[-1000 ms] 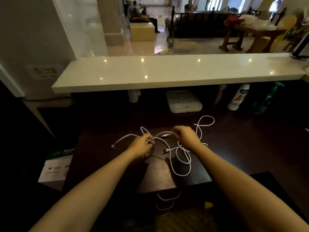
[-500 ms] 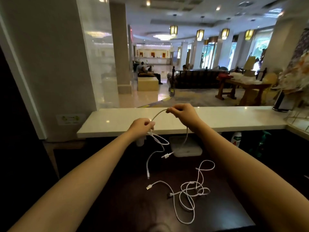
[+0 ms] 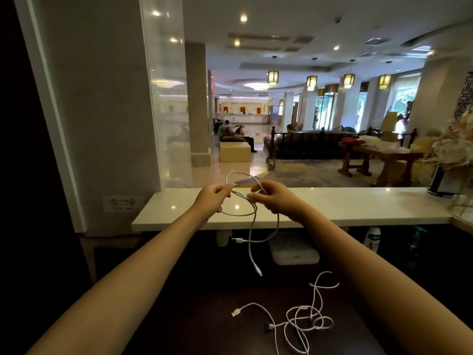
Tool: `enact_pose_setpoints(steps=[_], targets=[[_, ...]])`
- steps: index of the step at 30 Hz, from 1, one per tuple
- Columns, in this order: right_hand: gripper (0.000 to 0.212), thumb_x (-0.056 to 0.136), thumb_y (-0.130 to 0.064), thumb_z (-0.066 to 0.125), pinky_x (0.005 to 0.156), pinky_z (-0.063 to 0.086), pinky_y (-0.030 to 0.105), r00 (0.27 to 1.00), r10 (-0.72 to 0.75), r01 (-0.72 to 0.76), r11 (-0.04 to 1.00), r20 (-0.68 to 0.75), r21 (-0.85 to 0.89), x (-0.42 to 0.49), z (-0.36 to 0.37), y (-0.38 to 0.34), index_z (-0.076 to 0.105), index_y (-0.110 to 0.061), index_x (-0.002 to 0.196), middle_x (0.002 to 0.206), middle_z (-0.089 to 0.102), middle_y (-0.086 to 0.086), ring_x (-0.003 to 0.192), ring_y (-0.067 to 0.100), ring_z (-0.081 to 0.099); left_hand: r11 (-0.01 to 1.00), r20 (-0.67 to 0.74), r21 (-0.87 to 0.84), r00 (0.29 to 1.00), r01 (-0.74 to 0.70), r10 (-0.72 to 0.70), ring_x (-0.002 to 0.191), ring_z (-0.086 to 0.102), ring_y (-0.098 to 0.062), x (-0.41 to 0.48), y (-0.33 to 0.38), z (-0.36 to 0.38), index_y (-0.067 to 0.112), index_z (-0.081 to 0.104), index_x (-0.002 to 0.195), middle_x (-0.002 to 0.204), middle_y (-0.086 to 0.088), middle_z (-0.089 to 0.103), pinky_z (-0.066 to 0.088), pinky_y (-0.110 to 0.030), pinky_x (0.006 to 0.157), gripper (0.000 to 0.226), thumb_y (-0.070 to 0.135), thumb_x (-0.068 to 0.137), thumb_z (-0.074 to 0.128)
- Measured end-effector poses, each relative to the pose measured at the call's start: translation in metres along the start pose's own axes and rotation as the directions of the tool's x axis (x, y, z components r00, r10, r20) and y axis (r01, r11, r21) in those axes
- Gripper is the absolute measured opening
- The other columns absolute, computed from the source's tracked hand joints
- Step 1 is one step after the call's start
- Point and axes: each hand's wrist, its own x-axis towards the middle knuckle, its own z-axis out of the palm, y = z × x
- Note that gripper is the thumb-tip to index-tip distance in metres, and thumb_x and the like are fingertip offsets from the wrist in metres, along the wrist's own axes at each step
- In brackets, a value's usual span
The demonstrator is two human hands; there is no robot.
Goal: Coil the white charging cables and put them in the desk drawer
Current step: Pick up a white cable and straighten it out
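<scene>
Left hand and right hand, frame centre, fingers curled, each pinched on one white cable; small loop formed between them, raised so both ends are left dangling free. Second cable left tangled on dark desk, lower right. Drawer not seen.

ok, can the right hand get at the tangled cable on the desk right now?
Probably, but not freely: the right hand is pinching the raised cable along with the left hand. Nothing stands between it and the tangled cable below; it would have to let go first.
</scene>
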Motion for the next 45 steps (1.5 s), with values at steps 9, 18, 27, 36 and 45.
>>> enact_pose_setpoints(steps=[9,18,27,36,45], targets=[[0.026,0.087,-0.028,0.061,0.068,0.049,0.03,0.948,-0.171,0.145,0.983,-0.268,-0.113,0.005,0.012,-0.002,0.064,-0.003,0.084,0.07,0.064,0.001,0.068,0.014,0.059,0.997,-0.019,-0.064,0.999,0.045,-0.047,0.05,0.027,-0.013,0.005,-0.005,-0.012,0.014,0.05,0.069,0.059,0.001,0.028,0.03,-0.021,0.041,0.034,0.042,0.086,0.059],[0.021,0.092,-0.018,0.054,0.057,0.041,0.021,0.958,-0.016,0.071,0.981,-0.285,0.183,-0.001,0.006,-0.003,0.065,-0.001,0.085,0.064,0.057,0.006,0.058,0.011,0.051,0.948,-0.109,-0.083,0.942,0.308,-0.316,0.055,0.053,-0.017,-0.002,-0.042,-0.031,0.009,0.055,0.066,0.059,-0.007,0.053,0.044,-0.021,0.042,0.041,0.041,0.092,0.051],[0.021,0.093,-0.012,0.051,0.046,0.038,0.023,0.958,0.077,0.043,0.914,-0.277,0.402,0.0,0.015,-0.015,0.06,0.005,0.102,0.061,0.041,0.006,0.05,0.015,0.039,0.814,-0.048,0.467,0.929,0.346,-0.367,0.085,0.059,-0.027,-0.011,-0.053,-0.028,0.021,0.04,0.119,0.107,-0.012,0.055,0.055,-0.034,0.061,0.038,0.004,0.087,0.051],[0.032,0.09,-0.018,0.056,0.045,0.029,0.022,0.985,0.069,-0.014,0.948,-0.161,0.319,-0.006,0.028,-0.019,0.059,0.013,0.099,0.058,0.035,0.005,0.049,0.012,0.032,0.907,0.026,0.404,0.992,-0.123,0.123,0.082,0.059,-0.02,-0.017,-0.026,-0.019,0.023,0.05,0.127,0.089,0.0,0.06,0.047,-0.031,0.077,0.037,0.026,0.091,0.056],[0.027,0.098,-0.017,0.041,0.047,0.024,0.023,0.98,0.108,-0.02,0.889,-0.166,0.457,-0.011,0.014,-0.025,0.061,0.0,0.092,0.056,0.031,0.002,0.048,0.012,0.027,0.902,0.03,0.34,0.956,0.265,-0.292,0.055,0.056,-0.019,-0.036,-0.07,-0.035,0.006,0.058,0.081,0.065,-0.007,0.059,0.05,-0.024,0.046,0.027,0.015,0.097,0.038]])
